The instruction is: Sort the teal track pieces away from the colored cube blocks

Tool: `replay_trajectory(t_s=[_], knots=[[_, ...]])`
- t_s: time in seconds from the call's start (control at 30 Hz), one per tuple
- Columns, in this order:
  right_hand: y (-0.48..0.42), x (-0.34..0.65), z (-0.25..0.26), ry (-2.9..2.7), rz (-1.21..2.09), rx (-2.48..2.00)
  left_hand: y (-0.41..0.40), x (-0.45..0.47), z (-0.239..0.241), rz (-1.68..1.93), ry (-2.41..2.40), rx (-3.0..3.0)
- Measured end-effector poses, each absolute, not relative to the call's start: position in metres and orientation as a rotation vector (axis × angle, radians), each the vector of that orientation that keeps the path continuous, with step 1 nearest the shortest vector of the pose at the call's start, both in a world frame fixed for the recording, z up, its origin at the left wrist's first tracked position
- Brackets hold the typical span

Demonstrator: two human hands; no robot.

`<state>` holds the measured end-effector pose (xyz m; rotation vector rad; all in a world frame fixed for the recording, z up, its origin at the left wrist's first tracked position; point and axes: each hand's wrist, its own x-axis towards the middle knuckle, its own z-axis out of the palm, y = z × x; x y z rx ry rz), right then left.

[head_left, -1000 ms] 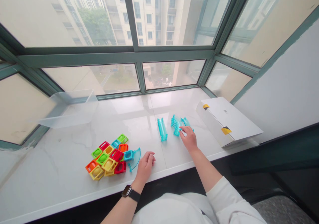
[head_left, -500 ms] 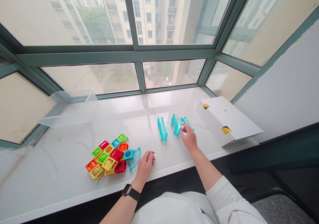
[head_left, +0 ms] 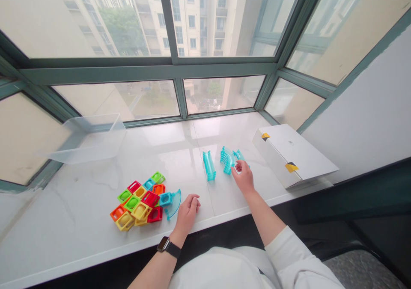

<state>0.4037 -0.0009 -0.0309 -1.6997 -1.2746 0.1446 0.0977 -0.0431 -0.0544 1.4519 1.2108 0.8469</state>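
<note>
My right hand reaches over the white stone sill, its fingertips pinched on a small teal track piece beside a stack of curved teal track pieces. A straight teal track piece stands just left of them. My left hand, with a black watch on the wrist, rests near the sill's front edge, its fingers loosely curled and holding nothing. It lies just right of a teal quarter-round piece and a pile of several coloured square blocks.
A clear plastic bin sits at the back left of the sill by the window. A flat white box lies at the right end, close to my right hand. The sill's front edge drops off toward my lap.
My right hand's fingertips have shifted slightly at the teal track pieces. My left hand and the blocks have not moved.
</note>
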Motion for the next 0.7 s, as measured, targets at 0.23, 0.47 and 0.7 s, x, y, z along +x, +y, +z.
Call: replay_trajectory(t_s=[0.23, 0.47, 0.7], knots=[[0.0013, 0.4043, -0.0351, -1.258, 0.180, -1.789, -0.0435, 0.0975, -0.0544, 0.845, 1.214, 1.453], [0.0006, 0.4050, -0.0357, -1.299, 0.217, -1.837, -0.0436, 0.0974, -0.0564, 0.848, 1.212, 1.444], [0.0002, 0.4047, -0.0353, -1.296, 0.235, -1.839, -0.0426, 0.0981, -0.0572, 0.862, 1.205, 1.451]])
